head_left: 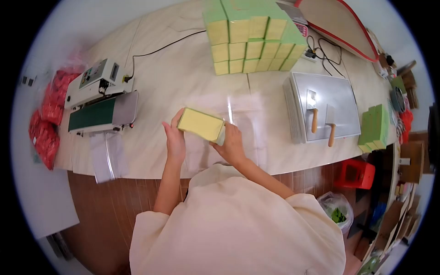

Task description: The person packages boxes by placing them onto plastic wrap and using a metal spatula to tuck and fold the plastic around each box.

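Pale shirt [238, 220] fills the lower centre of the frame, nearest the camera. Beyond it, 2 hands hold 1 box [200, 124] near the centre of the frame, above the table [160, 82]. Box orientation: long axis slopes from upper left to lower right, spanning the gap between the hands. Left hand [175, 137]: fingers closed against the left end, thumb standing apart at the outer side. Right hand [233, 145]: fingers clamped on the lower right end; from these fingers, the box extends up and left. Both hands touch it, so neither is nearer. Box appearance: rectangular, with a plain yellow face turned toward the camera and green edges. Clear plastic [254, 137] lies on the table at frame centre. Similar boxes form a stack [252, 46] at upper centre.
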Tool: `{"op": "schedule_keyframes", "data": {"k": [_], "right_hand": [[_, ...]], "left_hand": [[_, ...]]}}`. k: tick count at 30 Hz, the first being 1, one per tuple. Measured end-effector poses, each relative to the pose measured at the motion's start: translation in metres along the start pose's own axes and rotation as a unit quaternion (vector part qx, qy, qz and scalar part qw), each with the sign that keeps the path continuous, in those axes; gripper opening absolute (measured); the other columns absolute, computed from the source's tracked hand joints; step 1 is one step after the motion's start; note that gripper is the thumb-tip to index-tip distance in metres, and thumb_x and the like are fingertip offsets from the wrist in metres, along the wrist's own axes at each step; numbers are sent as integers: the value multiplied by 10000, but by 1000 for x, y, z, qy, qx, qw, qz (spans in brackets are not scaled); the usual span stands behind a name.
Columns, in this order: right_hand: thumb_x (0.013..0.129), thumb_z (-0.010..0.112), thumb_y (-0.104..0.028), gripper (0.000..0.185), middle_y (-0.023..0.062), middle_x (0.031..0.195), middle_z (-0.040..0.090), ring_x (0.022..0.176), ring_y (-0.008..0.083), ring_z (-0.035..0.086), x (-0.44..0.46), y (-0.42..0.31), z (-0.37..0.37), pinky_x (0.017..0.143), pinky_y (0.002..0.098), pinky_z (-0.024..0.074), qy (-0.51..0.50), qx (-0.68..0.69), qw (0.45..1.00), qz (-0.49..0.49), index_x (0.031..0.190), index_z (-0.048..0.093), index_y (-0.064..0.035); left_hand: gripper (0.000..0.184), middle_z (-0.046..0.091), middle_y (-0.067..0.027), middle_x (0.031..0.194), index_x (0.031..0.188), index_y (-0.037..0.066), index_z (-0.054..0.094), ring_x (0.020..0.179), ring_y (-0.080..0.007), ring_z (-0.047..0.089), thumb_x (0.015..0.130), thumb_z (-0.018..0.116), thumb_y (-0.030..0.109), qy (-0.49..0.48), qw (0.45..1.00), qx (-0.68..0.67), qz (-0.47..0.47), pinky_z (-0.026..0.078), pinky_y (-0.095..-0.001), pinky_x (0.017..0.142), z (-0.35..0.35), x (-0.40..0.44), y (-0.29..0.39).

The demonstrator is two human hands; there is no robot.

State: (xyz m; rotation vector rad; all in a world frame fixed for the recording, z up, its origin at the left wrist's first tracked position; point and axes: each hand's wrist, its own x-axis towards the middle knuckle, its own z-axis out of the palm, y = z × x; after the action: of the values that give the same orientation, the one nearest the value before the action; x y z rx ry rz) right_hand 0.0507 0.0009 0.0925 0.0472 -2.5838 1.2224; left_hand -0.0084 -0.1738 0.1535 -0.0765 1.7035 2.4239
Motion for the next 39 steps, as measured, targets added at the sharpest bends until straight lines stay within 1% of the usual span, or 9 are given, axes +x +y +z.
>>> {"op": "schedule_keyframes", "data": {"k": [7,12,14,18,29,32,36,37,39], "right_hand": [[682,836,-256,872,203,1297,493,1199,395,455,-5,38,-81,1027,488,349,28,-98,995,0,1386,384,-10],[811,703,-229,427,183,1060,610,1020,357,558,0,149,-231,908,458,421,355,-334,863,129,1150,575,-2],[824,700,-240,363,162,987,626,970,334,593,-13,167,-272,853,441,468,310,-467,785,264,1086,585,-19],[841,683,-266,309,132,934,637,926,321,632,-38,200,-284,775,443,514,213,-470,768,380,1015,573,-36],[959,502,-283,293,222,929,675,855,422,648,-31,198,-276,724,514,496,282,-242,822,432,1038,524,-1],[985,509,-331,327,213,849,668,805,406,645,-32,166,-271,694,481,487,325,-189,873,312,1006,565,-9],[952,597,-305,292,154,694,621,620,298,609,-25,95,-255,580,373,461,255,-111,932,231,1022,600,-22],[939,602,-316,250,150,716,662,661,360,647,-22,76,-253,577,444,487,210,-115,943,231,1011,593,-77],[909,654,-302,242,138,719,669,646,332,654,-21,51,-249,562,409,491,143,-112,962,205,987,609,-77]], "left_hand": [[515,478,-127,1398,1381,-11,426,1294,-229,449,1051,313,368,79,949,232,200,284,-363,1123,-10,3,1],[327,573,-90,1205,1242,-7,525,1151,-191,531,1009,496,220,100,905,306,278,380,-336,1023,26,-19,47],[187,620,-97,981,1048,3,586,908,-215,594,928,608,146,21,868,424,260,459,-356,845,35,-20,52],[257,597,-91,809,905,31,575,784,-284,577,825,712,233,-103,778,567,252,461,-380,748,77,-27,59],[317,601,-75,832,925,62,569,803,-270,594,758,779,232,-127,699,672,208,469,-399,702,100,-41,47],[290,600,-72,840,941,62,563,818,-275,594,771,759,192,-115,700,673,210,467,-405,696,96,-40,36],[203,597,-74,836,917,60,561,813,-277,592,805,712,137,-88,699,676,217,465,-401,688,99,-36,32],[203,597,-74,836,917,60,561,813,-277,592,805,712,137,-90,700,675,217,465,-401,688,99,-35,32],[141,589,-76,809,865,55,561,787,-283,595,826,682,114,-99,684,687,225,464,-402,676,96,-35,33]]}}
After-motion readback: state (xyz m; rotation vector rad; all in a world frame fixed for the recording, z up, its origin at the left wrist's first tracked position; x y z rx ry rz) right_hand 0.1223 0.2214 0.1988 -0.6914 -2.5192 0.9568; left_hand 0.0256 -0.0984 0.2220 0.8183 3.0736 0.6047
